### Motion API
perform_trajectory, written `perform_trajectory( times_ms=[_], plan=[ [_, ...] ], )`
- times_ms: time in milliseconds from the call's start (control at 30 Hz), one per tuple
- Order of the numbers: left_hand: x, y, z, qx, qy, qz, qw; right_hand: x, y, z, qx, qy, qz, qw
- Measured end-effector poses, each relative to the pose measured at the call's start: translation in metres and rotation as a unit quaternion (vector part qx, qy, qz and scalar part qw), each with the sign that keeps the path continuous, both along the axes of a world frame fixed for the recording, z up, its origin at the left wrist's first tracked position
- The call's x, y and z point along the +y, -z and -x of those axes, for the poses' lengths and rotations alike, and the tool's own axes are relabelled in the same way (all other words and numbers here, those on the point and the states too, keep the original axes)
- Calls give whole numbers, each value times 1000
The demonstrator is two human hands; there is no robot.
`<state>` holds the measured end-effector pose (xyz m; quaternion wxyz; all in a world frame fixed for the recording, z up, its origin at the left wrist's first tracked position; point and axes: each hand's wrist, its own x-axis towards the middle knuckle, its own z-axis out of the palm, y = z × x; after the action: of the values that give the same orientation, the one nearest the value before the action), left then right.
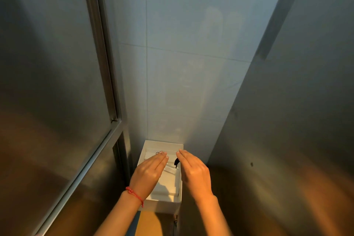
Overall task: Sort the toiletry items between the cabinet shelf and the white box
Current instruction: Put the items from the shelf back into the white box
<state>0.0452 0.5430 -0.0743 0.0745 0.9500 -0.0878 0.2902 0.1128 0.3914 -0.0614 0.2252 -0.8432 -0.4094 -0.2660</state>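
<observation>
White box (147, 156): rectangular, open-topped, matte card-like walls, long axis running away from the person toward the tiled wall (182, 82). It sits low in the view, in a narrow gap between brushed-metal panels, its far short end up against the wall foot. The left long side is near the metal-framed panel (57, 82); the right long side is near the plain metal panel (297, 120).

Inside the box: pale flat lining, a clear glossy plastic wrap (169, 167) around the middle, and a small black item (176, 162) near the right wall, tilted, its narrow end pointing down toward the person. Near the far left corner a thin dark loop (158, 153) peeks out beside the left fingertips; too small to tell what it is.

Left hand (151, 172): flat, fingers straight and pressed together, pointing toward the far right, hovering over the box's left half; holds nothing. Red knotted cord bracelet (134, 194) on that wrist.

Right hand (193, 172): flat, fingers straight and together, pointing toward the far left, over the box's right wall; holds nothing. The two sets of fingertips angle toward each other, apart, with the black item showing in the gap.

Wall: large smooth pale tiles with thin grout lines. Metal panels: satin sheen with warm orange reflections low down. Below the box's near edge, an orange-tan surface (147, 222), blurred.
</observation>
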Motion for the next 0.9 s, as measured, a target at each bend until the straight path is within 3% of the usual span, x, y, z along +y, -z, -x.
perform_trajectory(
  times_ms=[900],
  plan=[
    [49, 81, -85, 27, 30, 1, 999, 46, 92, -86, 67, 7, 27, 997]
  ],
)
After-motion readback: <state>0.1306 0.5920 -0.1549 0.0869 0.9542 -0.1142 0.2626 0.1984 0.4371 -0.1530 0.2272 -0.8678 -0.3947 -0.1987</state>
